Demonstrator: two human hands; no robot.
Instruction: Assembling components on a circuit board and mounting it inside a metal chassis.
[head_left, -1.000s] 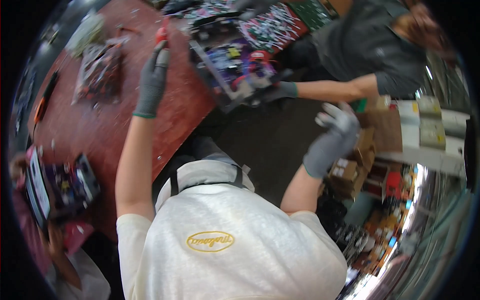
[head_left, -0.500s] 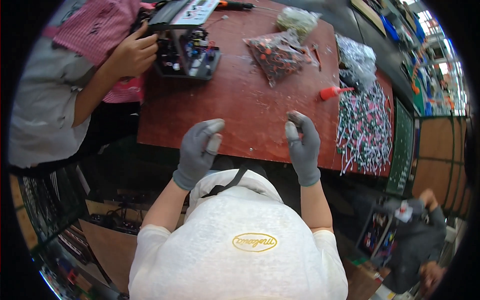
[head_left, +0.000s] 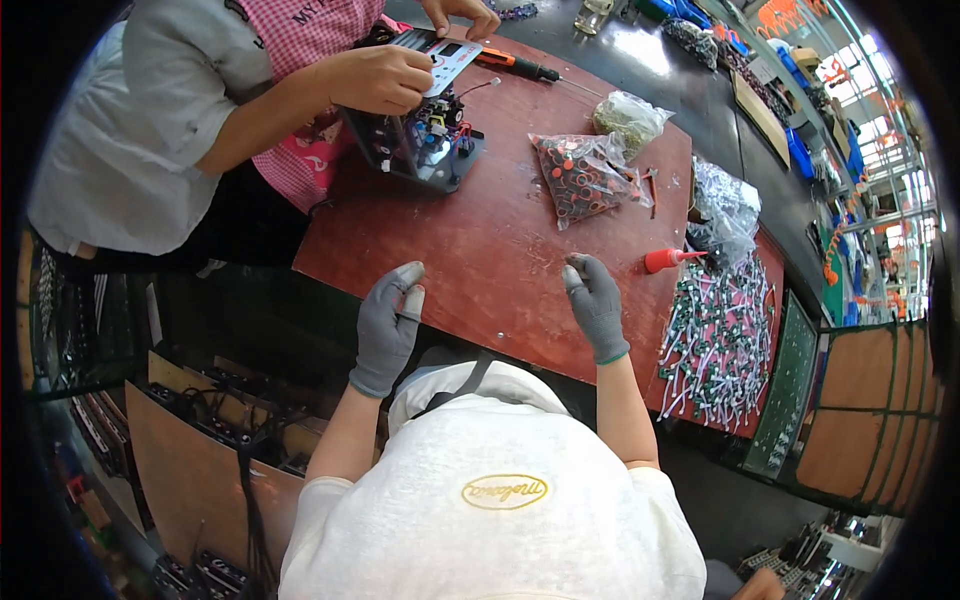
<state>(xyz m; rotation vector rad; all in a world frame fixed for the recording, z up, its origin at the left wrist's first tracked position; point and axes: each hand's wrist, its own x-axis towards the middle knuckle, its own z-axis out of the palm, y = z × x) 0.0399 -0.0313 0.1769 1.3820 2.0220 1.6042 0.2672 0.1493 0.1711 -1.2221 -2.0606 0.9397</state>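
My left hand (head_left: 388, 325) wears a grey glove and hovers over the near edge of the reddish-brown table (head_left: 480, 250), fingers curled together, nothing visible in it. My right hand (head_left: 595, 305), also gloved in grey, is raised over the table with fingers loosely bent and holds nothing. A heap of small white-and-green wired parts (head_left: 718, 340) lies to the right of my right hand. A red squeeze bottle (head_left: 668, 260) lies just beyond that hand.
Across the table a person's hands (head_left: 385, 75) hold a black electronic unit (head_left: 420, 140) with coloured wires. A screwdriver (head_left: 520, 68), a clear bag of red and black parts (head_left: 580, 180) and other plastic bags (head_left: 725, 205) lie at the far side.
The view has swung from another bench to this table. Both my hands came in over the near edge and are now slightly farther apart than half a second ago.
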